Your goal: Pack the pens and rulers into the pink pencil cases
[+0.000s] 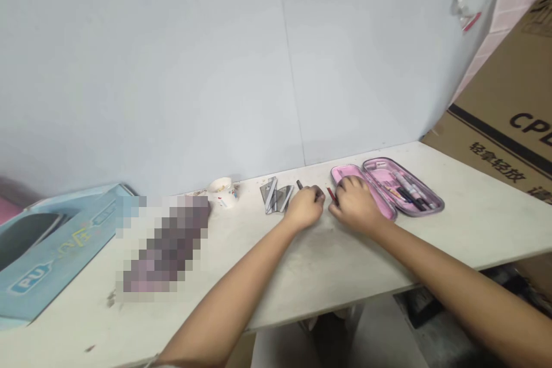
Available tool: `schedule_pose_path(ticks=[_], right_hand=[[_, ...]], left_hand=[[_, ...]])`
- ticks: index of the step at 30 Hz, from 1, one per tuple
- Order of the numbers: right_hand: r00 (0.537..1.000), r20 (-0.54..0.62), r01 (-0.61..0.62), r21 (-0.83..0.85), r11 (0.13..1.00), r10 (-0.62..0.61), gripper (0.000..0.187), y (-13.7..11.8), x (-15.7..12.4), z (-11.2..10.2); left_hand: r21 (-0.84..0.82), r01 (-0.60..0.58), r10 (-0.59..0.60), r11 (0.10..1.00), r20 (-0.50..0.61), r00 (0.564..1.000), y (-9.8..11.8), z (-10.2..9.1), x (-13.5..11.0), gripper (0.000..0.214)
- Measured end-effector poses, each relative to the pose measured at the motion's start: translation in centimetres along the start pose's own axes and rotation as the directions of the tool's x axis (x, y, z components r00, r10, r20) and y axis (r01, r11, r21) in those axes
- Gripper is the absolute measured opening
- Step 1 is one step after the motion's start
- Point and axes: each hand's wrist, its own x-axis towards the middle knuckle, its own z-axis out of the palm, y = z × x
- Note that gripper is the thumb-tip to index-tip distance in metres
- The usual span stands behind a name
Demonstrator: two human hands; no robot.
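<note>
My left hand [305, 206] is closed with its fingers curled; the end of a dark pen [299, 184] sticks out past its knuckles. My right hand [357, 201] is closed too, and from its fingers pokes a thin red pen [331, 194]. Most of both pens is hidden by the hands. Just behind my right hand lies an open pink pencil case [432, 193], its lid half partly covered by the hand. Several pens and markers [409, 191] lie in the other half. Clear set squares or rulers [272, 195] rest on the table left of my left hand.
A paper cup [222, 192] stands near the wall on the white table [379, 264]. Left of it is a blurred-out purplish thing [168, 247], then a light-blue box [69, 247]. A large cardboard box [500, 109] leans at the right.
</note>
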Motion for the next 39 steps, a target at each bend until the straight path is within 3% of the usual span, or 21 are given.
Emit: schedule_pose_path(ticks=[9,14,19,26,30,33,36,39], right_hand=[[0.987,-0.069,-0.16,-0.242,0.957,0.147,0.036,9.5,-4.4,-0.9],[0.982,-0.075,-0.188,-0.245,0.951,0.175,0.036,11.6,-5.4,-1.0],[0.993,-0.016,-0.122,-0.165,0.979,0.121,0.036,9.3,-3.9,-1.3],[0.997,0.037,0.07,0.02,0.997,-0.071,0.037,0.0,0.4,0.2],[0.992,0.103,0.073,0.052,0.996,-0.078,0.04,-4.2,2.1,2.3],[0.99,0.139,0.016,0.006,1.0,-0.016,0.036,-4.9,2.8,3.1],[0.995,0.099,-0.016,-0.027,0.999,0.019,0.037,-3.8,3.0,2.6],[0.996,0.058,0.074,-0.007,0.997,-0.073,0.037,-1.9,2.3,1.0]], left_hand=[[0.06,-0.227,0.224,0.972,0.061,0.973,10.4,5.3,3.2,0.037],[0.107,-0.241,0.235,0.965,0.062,0.97,12.0,6.6,3.8,0.036],[0.136,-0.213,0.212,0.967,0.024,0.977,8.8,5.1,2.7,0.039],[0.186,0.0,0.009,0.983,-0.05,0.999,1.1,2.0,-0.9,0.036],[0.184,0.097,-0.089,0.978,-0.048,0.995,-2.7,0.4,-3.0,0.036],[0.169,0.085,-0.076,0.982,-0.062,0.995,-4.8,-0.5,-4.1,0.036],[0.166,0.016,0.002,0.986,-0.113,0.994,-5.9,-1.2,-4.4,0.041],[0.213,-0.046,0.093,0.976,-0.216,0.972,-5.5,-1.6,-4.1,0.047]])
